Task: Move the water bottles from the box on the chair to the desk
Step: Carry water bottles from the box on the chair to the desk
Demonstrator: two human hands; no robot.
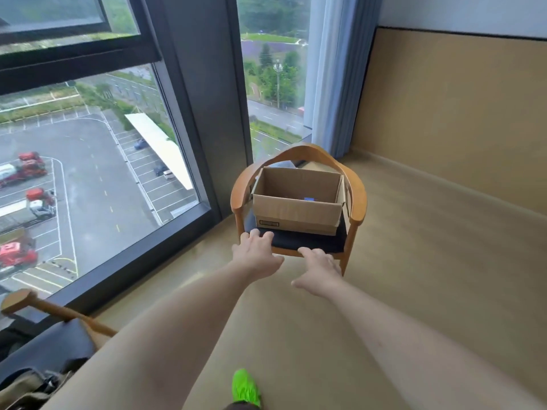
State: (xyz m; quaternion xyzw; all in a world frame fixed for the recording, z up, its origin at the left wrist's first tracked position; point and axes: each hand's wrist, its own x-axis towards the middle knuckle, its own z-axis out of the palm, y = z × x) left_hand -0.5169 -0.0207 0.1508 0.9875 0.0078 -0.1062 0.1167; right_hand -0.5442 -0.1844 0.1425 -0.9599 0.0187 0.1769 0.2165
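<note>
An open brown cardboard box (297,213) stands on the dark seat of a wooden armchair (358,196) by the window. Inside the box only a small blue patch (309,199) shows above the front wall; the bottles themselves are hidden. My left hand (256,253) reaches forward with straight fingers, their tips at the seat's front left edge. My right hand (318,272) is stretched out below the seat's front edge, fingers relaxed and spread, holding nothing. The desk is out of view.
A floor-to-ceiling window (88,173) runs along the left; a blue curtain (334,75) hangs behind the chair. A second wooden chair (44,309) with dark things on it sits at the lower left. Beige floor (414,261) spreads right. My green shoe (245,387) is below.
</note>
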